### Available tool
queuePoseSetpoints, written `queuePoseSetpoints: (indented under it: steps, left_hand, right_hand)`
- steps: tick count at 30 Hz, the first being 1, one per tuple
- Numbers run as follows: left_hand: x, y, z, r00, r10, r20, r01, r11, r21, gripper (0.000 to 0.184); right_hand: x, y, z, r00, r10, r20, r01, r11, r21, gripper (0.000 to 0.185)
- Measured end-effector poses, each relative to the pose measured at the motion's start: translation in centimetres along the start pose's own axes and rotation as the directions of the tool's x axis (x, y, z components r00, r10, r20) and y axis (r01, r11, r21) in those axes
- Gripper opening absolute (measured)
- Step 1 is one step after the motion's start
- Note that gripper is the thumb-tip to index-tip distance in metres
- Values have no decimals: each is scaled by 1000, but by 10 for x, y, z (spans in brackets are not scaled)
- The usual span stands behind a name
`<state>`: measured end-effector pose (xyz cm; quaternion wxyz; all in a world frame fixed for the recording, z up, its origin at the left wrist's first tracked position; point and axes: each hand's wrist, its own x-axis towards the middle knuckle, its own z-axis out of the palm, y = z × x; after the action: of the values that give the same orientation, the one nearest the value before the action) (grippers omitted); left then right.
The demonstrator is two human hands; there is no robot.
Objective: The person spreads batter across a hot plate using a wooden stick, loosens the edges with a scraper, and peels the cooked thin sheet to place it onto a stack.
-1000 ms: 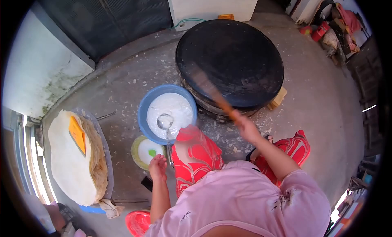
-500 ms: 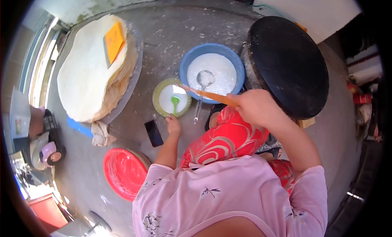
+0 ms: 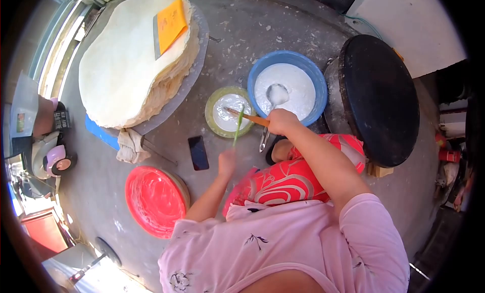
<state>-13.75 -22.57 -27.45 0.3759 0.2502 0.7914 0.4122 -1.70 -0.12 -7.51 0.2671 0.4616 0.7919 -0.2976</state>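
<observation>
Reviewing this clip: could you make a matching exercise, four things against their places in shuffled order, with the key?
Things:
1. Green utensil
2. Wooden-handled tool
3. Metal ladle
4. Phone

Places:
A. On the floor
B. In the right hand
C. In the left hand
D. Resting in the blue basin

Pairs: 1-C, 2-B, 3-D, 4-A

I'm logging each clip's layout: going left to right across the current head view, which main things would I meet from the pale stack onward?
Stack of thin pale sheets → dark phone → yellow-green bowl → blue basin → round black plate.
</observation>
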Motion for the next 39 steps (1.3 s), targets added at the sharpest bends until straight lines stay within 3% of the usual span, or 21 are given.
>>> queuePoseSetpoints:
  steps: [1, 3, 5, 7, 9, 13, 15, 16, 18, 19, 21, 23, 24, 26, 30, 32, 34, 36, 37, 38, 39]
  left_hand:
    - [10, -5, 3, 1000, -6, 3, 6, 1000, -1, 24]
    - [37, -13, 11, 975, -168, -146, 177, 983, 55, 28]
    - [66, -14, 13, 968, -189, -166, 207, 974, 97, 28]
    - [75, -24, 13, 958, -214, -189, 241, 961, 138, 29]
    - [79, -31, 13, 965, -27, -262, 60, 991, 121, 27]
    - [23, 17, 8, 969, 55, -239, -27, 993, 116, 28]
    - [9, 27, 6, 993, -58, -100, 62, 997, 40, 26]
    - [16, 17, 6, 993, -65, -98, 70, 997, 44, 26]
    - [50, -2, 8, 956, -256, -145, 269, 960, 75, 27]
    - [54, 1, 4, 956, -256, -143, 268, 961, 71, 27]
    - [61, 10, -1, 949, -218, -226, 275, 924, 265, 26]
    - [57, 29, -8, 953, -204, -223, 271, 903, 335, 27]
    - [52, 39, -11, 956, -191, -221, 268, 874, 406, 27]
    - [43, 59, -18, 963, -164, -214, 251, 835, 489, 26]
    - [28, 73, -31, 974, -10, -227, 148, 786, 600, 22]
    - [17, 70, -35, 975, 46, -215, 100, 777, 621, 21]
    - [3, 63, -39, 974, 103, -203, 54, 763, 645, 21]
    - [-12, 53, -39, 974, 161, -162, -62, 869, 491, 22]
    - [-17, 40, -33, 974, 162, -159, -63, 867, 495, 22]
    - [-19, 19, -23, 984, 135, -115, -98, 954, 282, 24]
    - [-17, 1, -12, 991, 117, -67, -114, 992, 52, 26]
  right_hand:
    - [0, 2, -1, 999, 18, 31, -19, 1000, 6, 26]
    - [2, 9, 0, 999, 27, 40, -28, 1000, 12, 27]
    - [0, 14, -5, 998, 34, 44, -34, 999, 8, 28]
    - [-12, 13, -13, 998, -59, 11, 60, 997, -57, 26]
    - [-15, 14, -6, 991, -120, -60, 109, 982, -156, 24]
    - [0, 9, 22, 914, -307, -266, 160, 874, -459, 22]
    - [3, 8, 30, 897, -337, -286, 175, 864, -472, 21]
    - [4, 10, 30, 901, -323, -289, 168, 875, -453, 21]
    - [3, 13, 24, 904, -307, -298, 156, 885, -439, 21]
    - [-1, 13, 17, 926, -255, -278, 122, 899, -420, 20]
    - [-11, 14, -3, 944, -203, -261, 83, 909, -408, 20]
    - [-26, 13, -23, 979, -96, -180, 56, 975, -215, 20]
    - [-32, 13, -27, 980, -97, -177, 57, 975, -217, 20]
    - [-40, 11, -30, 969, -173, -178, 167, 985, -47, 21]
    - [-24, 10, -8, 981, -144, -134, 132, 987, -90, 21]
    - [-11, 9, -1, 966, -137, -219, 110, 985, -130, 22]
    - [10, 21, 13, 965, -167, -202, 141, 981, -135, 23]
    - [22, 24, 15, 963, -195, -187, 171, 976, -137, 25]
    - [21, 17, 9, 999, -25, -20, 29, 982, 188, 28]
    - [20, 13, 6, 977, 86, 193, -167, 872, 461, 31]
    - [23, 11, 9, 977, 84, 195, -167, 871, 462, 31]
